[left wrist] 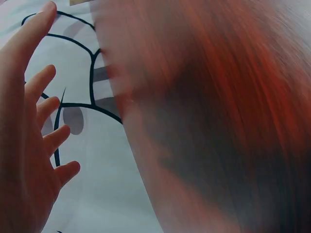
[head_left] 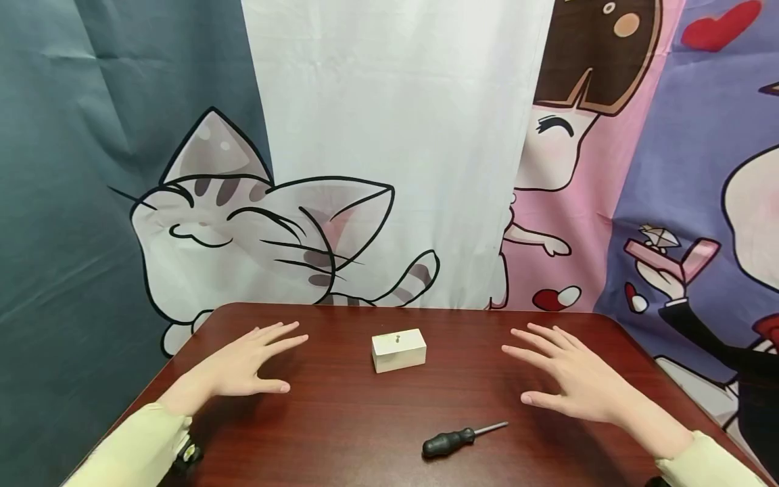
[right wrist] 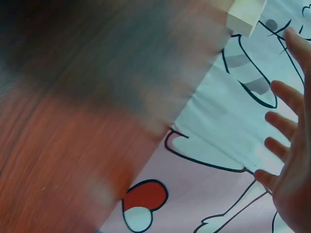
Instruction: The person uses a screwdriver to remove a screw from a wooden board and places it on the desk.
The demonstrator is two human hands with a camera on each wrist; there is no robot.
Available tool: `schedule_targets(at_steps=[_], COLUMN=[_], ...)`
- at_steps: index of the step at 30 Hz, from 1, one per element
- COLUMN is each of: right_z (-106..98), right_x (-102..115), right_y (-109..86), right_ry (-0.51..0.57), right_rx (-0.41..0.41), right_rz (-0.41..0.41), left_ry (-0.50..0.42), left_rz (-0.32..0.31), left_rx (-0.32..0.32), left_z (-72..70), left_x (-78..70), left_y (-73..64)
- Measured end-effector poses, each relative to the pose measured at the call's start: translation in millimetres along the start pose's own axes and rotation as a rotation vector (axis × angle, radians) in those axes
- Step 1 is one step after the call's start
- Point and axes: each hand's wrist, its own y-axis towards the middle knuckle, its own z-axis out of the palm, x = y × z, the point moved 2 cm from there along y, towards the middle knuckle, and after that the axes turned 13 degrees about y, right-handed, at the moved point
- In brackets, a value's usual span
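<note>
Both hands hover over a dark red wooden table with fingers spread and nothing held. My left hand (head_left: 246,362) is at the left, its thumb pointing inward; the left wrist view shows the same hand (left wrist: 29,121) with straight fingers. Across the table, my right hand (head_left: 569,372) mirrors it. Between them, toward the back, sits a pale cream block (head_left: 399,352) with a small screw standing up from its top. Nearer the front lies a screwdriver (head_left: 450,442) with a black handle, its metal shaft pointing right. A corner of the block (right wrist: 245,17) shows in the right wrist view.
The table (head_left: 328,419) has rounded back corners. Right behind it hangs a printed cloth (head_left: 395,101) with a cartoon cat and cartoon people. Pale yellow sleeves (head_left: 130,450) cover the forearms, and a dark band circles the left wrist.
</note>
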Motion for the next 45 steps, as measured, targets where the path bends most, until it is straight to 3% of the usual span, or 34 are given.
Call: schedule_targets(at_steps=[13,20,26,32,45], right_z=[12,16,20,27,50], right_x=[19,34,44,54,81], right_y=[30.5,39.8,45.7,51.2,60.6], right_ry=[0.112,0.145,0.185,0.218,0.313], right_rx=[0.033,0.031,-0.010,-0.021,0.049], right_rz=[-0.018,-0.054,-0.091,-0.117,-0.259], left_ry=[-0.136,-0.193,-0.218,-0.248,-0.412], left_rz=[-0.097,-0.109,-0.105,-0.061,0.014], left_rx=[-0.001,0.004,0.053,0.047,0.034], left_z=[17.1,23.4,23.7,25.1,45.4], left_x=[-12.6,-22.6,-30.4,-36.6,-50.5], left_y=[31.5,50.8,71.4,94.1,121.7])
